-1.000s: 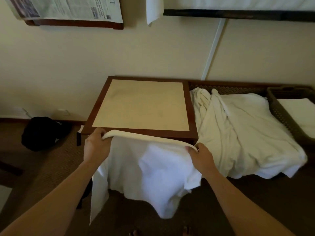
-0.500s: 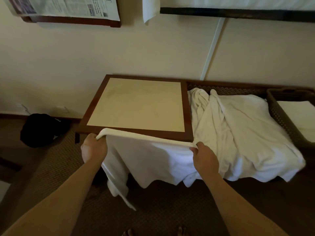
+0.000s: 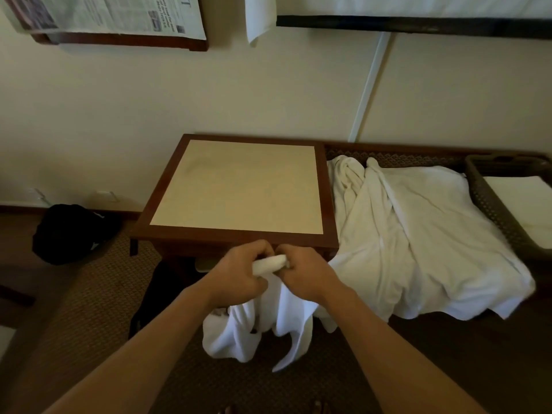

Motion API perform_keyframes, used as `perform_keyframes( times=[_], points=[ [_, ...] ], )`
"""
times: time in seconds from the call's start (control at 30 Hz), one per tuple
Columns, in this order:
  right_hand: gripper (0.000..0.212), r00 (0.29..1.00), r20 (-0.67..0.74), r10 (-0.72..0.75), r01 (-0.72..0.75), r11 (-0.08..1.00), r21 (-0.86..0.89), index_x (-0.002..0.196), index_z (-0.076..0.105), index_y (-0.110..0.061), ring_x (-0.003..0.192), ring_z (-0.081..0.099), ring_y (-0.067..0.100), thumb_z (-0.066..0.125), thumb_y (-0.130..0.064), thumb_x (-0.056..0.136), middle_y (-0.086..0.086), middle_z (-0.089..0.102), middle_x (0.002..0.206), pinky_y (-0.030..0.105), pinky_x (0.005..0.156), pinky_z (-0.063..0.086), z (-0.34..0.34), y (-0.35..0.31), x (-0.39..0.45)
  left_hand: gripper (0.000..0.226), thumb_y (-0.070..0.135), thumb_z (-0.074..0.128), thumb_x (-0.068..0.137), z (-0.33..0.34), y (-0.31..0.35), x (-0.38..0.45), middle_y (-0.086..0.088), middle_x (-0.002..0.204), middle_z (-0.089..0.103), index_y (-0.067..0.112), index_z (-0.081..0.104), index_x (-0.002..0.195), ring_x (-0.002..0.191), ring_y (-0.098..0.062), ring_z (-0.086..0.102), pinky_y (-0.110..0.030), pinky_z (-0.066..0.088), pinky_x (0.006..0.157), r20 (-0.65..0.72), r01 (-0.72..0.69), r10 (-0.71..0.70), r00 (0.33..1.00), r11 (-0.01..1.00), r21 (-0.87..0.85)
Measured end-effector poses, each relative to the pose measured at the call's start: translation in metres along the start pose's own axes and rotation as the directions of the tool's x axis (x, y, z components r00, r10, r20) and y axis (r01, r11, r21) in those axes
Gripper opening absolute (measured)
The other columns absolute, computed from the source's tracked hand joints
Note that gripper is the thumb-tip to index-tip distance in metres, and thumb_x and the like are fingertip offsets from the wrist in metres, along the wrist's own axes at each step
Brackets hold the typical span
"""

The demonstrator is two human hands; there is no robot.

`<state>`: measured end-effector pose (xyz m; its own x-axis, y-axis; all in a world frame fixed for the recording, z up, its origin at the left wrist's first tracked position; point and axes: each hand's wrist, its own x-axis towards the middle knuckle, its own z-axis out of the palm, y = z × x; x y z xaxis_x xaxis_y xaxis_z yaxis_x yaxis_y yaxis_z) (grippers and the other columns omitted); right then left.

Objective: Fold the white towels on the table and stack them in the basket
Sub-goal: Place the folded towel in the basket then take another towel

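A white towel [image 3: 263, 327] hangs in front of the table's near edge, its top corners bunched together. My left hand [image 3: 239, 276] and my right hand [image 3: 304, 276] both grip that bunched top, side by side and touching. The towel's lower part droops in loose folds toward the floor. The square table [image 3: 239, 186] has a tan top with a dark wood frame and nothing on it. At the far right stands a dark woven basket [image 3: 493, 210] holding a folded white towel [image 3: 519, 204].
A heap of white towels [image 3: 418, 234] lies spread on the low surface right of the table. A black bag [image 3: 68, 231] sits on the carpet at the left by the wall. A framed newspaper [image 3: 113, 16] hangs high on the wall.
My hands were apart, holding the towel's top edge stretched wide at the table's front. They have come together at the middle, so the towel now hangs doubled and narrower.
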<state>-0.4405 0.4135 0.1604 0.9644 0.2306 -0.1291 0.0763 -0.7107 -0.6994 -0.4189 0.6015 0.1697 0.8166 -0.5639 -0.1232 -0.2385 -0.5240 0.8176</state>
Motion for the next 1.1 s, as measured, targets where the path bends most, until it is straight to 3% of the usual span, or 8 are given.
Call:
perform_keyframes(
  times=[0.2, 0.4, 0.53, 0.63, 0.73, 0.83, 1.0, 1.1],
  points=[
    [0.017, 0.972, -0.146, -0.183, 0.226, 0.892, 0.391, 0.085, 0.070, -0.014, 0.077, 0.063, 0.006, 0.060, -0.001, 0.084, -0.002, 0.069, 0.081, 0.018, 0.069, 0.047, -0.043, -0.042, -0.026, 0.017, 0.013, 0.060, 0.093, 0.063, -0.072, -0.012, 0.002, 0.074, 0.056, 0.017, 0.053, 0.078, 0.066, -0.017, 0.057, -0.028, 0.040, 0.053, -0.470, 0.315, -0.274, 0.839, 0.949, 0.011],
    [0.029, 0.811, -0.523, 0.262, -0.080, 0.936, 0.344, 0.123, 0.063, -0.026, 0.107, 0.066, 0.014, 0.063, -0.014, 0.096, -0.009, 0.070, 0.110, 0.022, 0.083, 0.048, -0.070, 0.001, -0.029, 0.005, 0.028, 0.063, 0.099, 0.066, -0.095, -0.024, 0.004, 0.088, 0.066, 0.031, 0.063, 0.103, 0.083, -0.019, 0.065, -0.035, 0.052, 0.067, -0.508, 0.477, -0.586, 0.631, 0.810, -0.342],
    [0.121, 0.965, -0.003, 0.263, -0.263, 0.962, 0.071, 0.161, -0.006, -0.040, 0.120, 0.062, 0.018, 0.085, -0.031, 0.082, -0.002, 0.057, 0.139, 0.031, 0.093, 0.050, -0.045, 0.018, -0.034, 0.003, 0.032, 0.073, 0.093, 0.044, -0.042, -0.011, 0.011, 0.083, 0.068, 0.034, 0.071, 0.092, 0.079, -0.009, 0.064, -0.026, 0.047, 0.066, -0.272, 0.293, -0.332, 0.903, 0.940, -0.174],
    [0.081, 0.967, 0.253, 0.044, -0.025, 0.997, -0.077, 0.157, 0.035, -0.025, 0.109, 0.064, 0.017, 0.078, -0.027, 0.088, 0.000, 0.066, 0.126, 0.036, 0.095, 0.051, -0.007, 0.014, -0.029, 0.019, 0.010, 0.074, 0.086, 0.038, -0.005, 0.002, 0.017, 0.088, 0.069, 0.028, 0.076, 0.088, 0.083, -0.005, 0.066, -0.027, 0.052, 0.071, -0.016, -0.023, 0.023, 1.000, 0.999, -0.037],
    [0.015, 0.982, 0.182, 0.044, -0.033, 0.997, -0.065, 0.108, 0.072, -0.016, 0.096, 0.067, 0.020, 0.067, -0.025, 0.096, 0.002, 0.074, 0.103, 0.040, 0.087, 0.052, -0.014, 0.018, -0.025, 0.018, 0.015, 0.068, 0.085, 0.027, 0.000, 0.004, 0.009, 0.092, 0.068, 0.027, 0.068, 0.098, 0.084, -0.011, 0.065, -0.032, 0.054, 0.072, 0.100, -0.039, 0.039, 0.994, 0.999, 0.005],
    [0.010, 0.991, 0.128, 0.031, -0.054, 0.982, 0.179, 0.084, 0.071, -0.022, 0.073, 0.063, 0.006, 0.072, -0.015, 0.091, -0.011, 0.068, 0.077, 0.025, 0.070, 0.048, -0.046, 0.011, -0.037, 0.017, 0.035, 0.071, 0.086, 0.028, -0.033, -0.008, 0.013, 0.094, 0.067, 0.035, 0.063, 0.102, 0.087, -0.005, 0.063, -0.036, 0.055, 0.080, 0.122, 0.090, -0.109, 0.986, 0.984, 0.155],
    [0.011, 0.935, -0.272, 0.227, -0.082, 0.885, 0.459, 0.100, 0.073, -0.020, 0.087, 0.066, 0.009, 0.071, -0.013, 0.092, 0.002, 0.073, 0.091, 0.023, 0.074, 0.047, -0.077, 0.020, -0.044, 0.027, 0.060, 0.067, 0.089, 0.037, -0.104, -0.051, 0.016, 0.101, 0.072, 0.040, 0.069, 0.107, 0.093, -0.003, 0.067, -0.043, 0.056, 0.091, 0.158, 0.392, -0.409, 0.899, 0.911, 0.128],
    [0.076, 0.913, -0.194, 0.359, -0.320, 0.925, 0.206, 0.150, 0.042, -0.026, 0.124, 0.055, 0.013, 0.081, -0.028, 0.085, -0.012, 0.057, 0.133, 0.024, 0.091, 0.044, -0.064, 0.044, -0.042, 0.027, 0.059, 0.065, 0.090, 0.029, -0.096, -0.039, 0.014, 0.098, 0.073, 0.037, 0.070, 0.104, 0.090, -0.004, 0.068, -0.041, 0.058, 0.086, 0.032, 0.414, -0.417, 0.908, 0.907, 0.082]
  ],
)
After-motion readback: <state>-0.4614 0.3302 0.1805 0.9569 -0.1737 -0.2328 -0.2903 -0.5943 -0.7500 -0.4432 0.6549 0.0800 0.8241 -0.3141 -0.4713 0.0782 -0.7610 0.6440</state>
